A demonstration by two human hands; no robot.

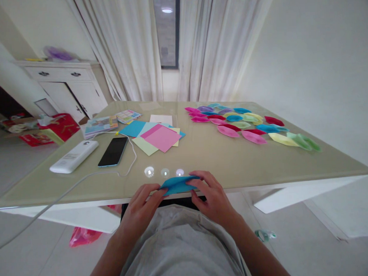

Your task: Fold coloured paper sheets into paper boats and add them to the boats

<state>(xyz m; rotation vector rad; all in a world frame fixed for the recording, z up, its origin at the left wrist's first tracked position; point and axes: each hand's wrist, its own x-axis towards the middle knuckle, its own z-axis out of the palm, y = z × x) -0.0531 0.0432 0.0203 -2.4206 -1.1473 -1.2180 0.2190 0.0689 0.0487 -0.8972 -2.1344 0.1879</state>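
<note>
A folded piece of blue paper (178,184) is held at the near edge of the table, just in front of my body. My left hand (143,205) pinches its left end between thumb and fingers. At the other end, my right hand (211,195) grips the paper, with fingers over its top and the thumb below. Beyond it to the left lies a loose stack of square coloured paper (164,137), with a pink sheet uppermost. Many folded paper boats or petal-like pieces (228,130) in several colours are spread over the right half of the table.
A black-screened phone (113,151), a white power bank (74,156) and a white cable (91,174) lie on the left of the table (203,161). Behind them are booklets (100,126). A white cabinet (65,84) and red boxes (63,126) stand at the left.
</note>
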